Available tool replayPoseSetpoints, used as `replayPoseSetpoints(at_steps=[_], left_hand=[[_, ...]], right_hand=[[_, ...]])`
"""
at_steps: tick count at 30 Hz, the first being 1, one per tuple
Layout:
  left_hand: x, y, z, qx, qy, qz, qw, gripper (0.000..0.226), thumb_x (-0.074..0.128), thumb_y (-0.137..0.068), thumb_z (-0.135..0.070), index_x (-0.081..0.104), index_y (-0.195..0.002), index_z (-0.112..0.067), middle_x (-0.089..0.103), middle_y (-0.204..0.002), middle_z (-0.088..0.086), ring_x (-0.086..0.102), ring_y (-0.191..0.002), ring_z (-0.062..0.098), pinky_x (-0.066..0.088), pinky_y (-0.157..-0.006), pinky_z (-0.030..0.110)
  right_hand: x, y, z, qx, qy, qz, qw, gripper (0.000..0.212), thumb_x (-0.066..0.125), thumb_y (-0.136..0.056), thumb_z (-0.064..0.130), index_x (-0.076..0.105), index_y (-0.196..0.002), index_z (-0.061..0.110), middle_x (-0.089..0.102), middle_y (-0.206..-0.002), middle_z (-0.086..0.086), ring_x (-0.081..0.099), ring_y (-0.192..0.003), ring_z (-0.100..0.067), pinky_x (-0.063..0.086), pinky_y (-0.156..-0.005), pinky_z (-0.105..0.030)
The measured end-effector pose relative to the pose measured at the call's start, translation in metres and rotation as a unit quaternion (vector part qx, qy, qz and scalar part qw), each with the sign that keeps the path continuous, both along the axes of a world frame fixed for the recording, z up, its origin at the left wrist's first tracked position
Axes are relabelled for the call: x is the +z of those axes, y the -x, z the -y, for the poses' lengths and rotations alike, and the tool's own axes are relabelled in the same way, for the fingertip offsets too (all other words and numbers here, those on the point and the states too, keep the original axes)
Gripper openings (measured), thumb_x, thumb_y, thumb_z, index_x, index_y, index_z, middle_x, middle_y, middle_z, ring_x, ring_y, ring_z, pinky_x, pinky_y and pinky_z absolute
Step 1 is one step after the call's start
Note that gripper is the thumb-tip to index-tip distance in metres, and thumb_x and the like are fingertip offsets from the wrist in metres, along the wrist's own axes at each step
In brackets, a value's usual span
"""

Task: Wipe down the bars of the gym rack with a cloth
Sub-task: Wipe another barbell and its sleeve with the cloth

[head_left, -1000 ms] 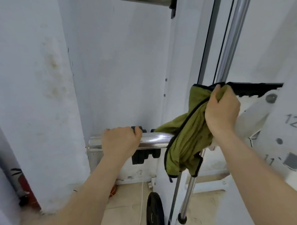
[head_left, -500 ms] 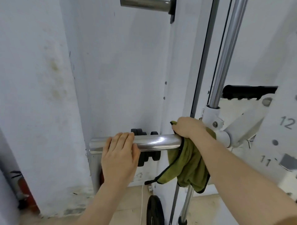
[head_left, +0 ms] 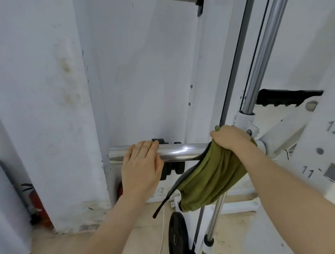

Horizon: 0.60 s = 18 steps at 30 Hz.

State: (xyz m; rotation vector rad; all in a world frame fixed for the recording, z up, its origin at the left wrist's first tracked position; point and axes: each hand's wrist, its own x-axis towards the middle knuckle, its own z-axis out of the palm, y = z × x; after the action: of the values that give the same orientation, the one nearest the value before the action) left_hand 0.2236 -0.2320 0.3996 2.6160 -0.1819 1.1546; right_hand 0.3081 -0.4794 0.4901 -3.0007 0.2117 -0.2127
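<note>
A shiny horizontal steel bar sticks out to the left from the white gym rack. My right hand grips an olive-green cloth around the bar close to the rack; most of the cloth hangs down below it. My left hand rests flat over the bar near its free left end, fingers laid together on top. A long chrome guide rod rises at a slant from the rack's white collar.
White walls close in at left and behind. A black weight plate stands on the floor below the cloth. Small black plates sit behind the bar. A red extinguisher leans at the lower left. Another steel bar end juts out overhead.
My right hand came down with the cloth from the black padded handle onto the horizontal bar and wrapped it. My left hand loosened from a full grip to lying flat on the bar.
</note>
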Motion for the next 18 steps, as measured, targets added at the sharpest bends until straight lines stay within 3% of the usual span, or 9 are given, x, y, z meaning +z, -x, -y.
replayPoseSetpoints(at_steps=[3, 7, 10, 12, 15, 16, 18], left_hand=[[0.002, 0.003, -0.009, -0.038, 0.008, 0.000, 0.999, 0.043, 0.037, -0.094, -0.030, 0.064, -0.125, -0.019, 0.064, -0.127, -0.004, 0.054, -0.121, 0.017, 0.032, -0.110, 0.037], [0.024, -0.010, -0.014, -0.048, 0.057, -0.026, 0.997, 0.037, 0.036, -0.089, -0.034, 0.070, -0.102, -0.026, 0.071, -0.098, -0.009, 0.062, -0.092, 0.015, 0.041, -0.090, 0.033], [0.032, -0.012, -0.010, -0.015, 0.010, -0.058, 0.998, 0.027, 0.037, -0.089, -0.034, 0.062, -0.083, -0.026, 0.065, -0.077, -0.009, 0.058, -0.079, 0.020, 0.039, -0.075, 0.035], [0.039, -0.011, -0.022, 0.051, -0.020, -0.094, 0.994, 0.034, 0.030, -0.092, -0.034, 0.060, -0.079, -0.024, 0.064, -0.076, -0.004, 0.055, -0.078, 0.025, 0.035, -0.070, 0.036], [0.041, -0.013, -0.065, 0.125, 0.185, -0.169, 0.960, 0.042, 0.026, -0.091, -0.038, 0.056, -0.070, -0.017, 0.059, -0.073, 0.005, 0.052, -0.075, 0.028, 0.042, -0.069, 0.036], [0.036, -0.012, -0.073, 0.096, 0.297, -0.194, 0.930, 0.043, 0.030, -0.091, -0.042, 0.056, -0.071, -0.014, 0.059, -0.072, 0.008, 0.053, -0.071, 0.028, 0.043, -0.065, 0.035], [0.027, -0.009, -0.068, 0.005, 0.518, -0.195, 0.833, 0.042, 0.039, -0.091, -0.048, 0.055, -0.075, -0.013, 0.060, -0.069, 0.008, 0.054, -0.061, 0.024, 0.041, -0.058, 0.032]], right_hand=[[-0.003, 0.002, -0.015, 0.040, 0.027, -0.008, 0.999, 0.045, 0.026, -0.098, 0.046, 0.055, -0.084, 0.015, 0.063, -0.096, -0.004, 0.054, -0.077, -0.020, 0.041, -0.069, -0.031], [-0.023, 0.032, -0.098, 0.170, -0.006, 0.106, 0.980, 0.042, 0.023, -0.098, 0.046, 0.056, -0.081, 0.026, 0.056, -0.076, 0.004, 0.056, -0.073, -0.022, 0.040, -0.072, -0.034], [-0.034, 0.044, -0.129, 0.255, -0.010, 0.181, 0.950, 0.039, 0.022, -0.098, 0.049, 0.048, -0.077, 0.028, 0.058, -0.072, 0.009, 0.056, -0.068, -0.019, 0.041, -0.082, -0.041], [-0.031, 0.042, -0.101, 0.252, 0.001, 0.168, 0.953, 0.047, 0.020, -0.096, 0.057, 0.052, -0.081, 0.026, 0.059, -0.071, 0.008, 0.057, -0.067, -0.018, 0.043, -0.081, -0.040], [-0.023, 0.040, -0.050, 0.145, -0.008, 0.132, 0.981, 0.059, 0.023, -0.097, 0.058, 0.049, -0.064, 0.017, 0.055, -0.064, 0.000, 0.057, -0.067, -0.024, 0.044, -0.074, -0.036], [-0.022, 0.038, -0.046, 0.118, -0.008, 0.123, 0.985, 0.059, 0.023, -0.098, 0.055, 0.047, -0.061, 0.016, 0.054, -0.063, -0.001, 0.056, -0.067, -0.025, 0.042, -0.074, -0.036], [-0.020, 0.034, -0.068, 0.108, -0.010, 0.107, 0.988, 0.057, 0.021, -0.099, 0.051, 0.048, -0.062, 0.017, 0.054, -0.066, 0.000, 0.055, -0.069, -0.025, 0.039, -0.077, -0.037]])
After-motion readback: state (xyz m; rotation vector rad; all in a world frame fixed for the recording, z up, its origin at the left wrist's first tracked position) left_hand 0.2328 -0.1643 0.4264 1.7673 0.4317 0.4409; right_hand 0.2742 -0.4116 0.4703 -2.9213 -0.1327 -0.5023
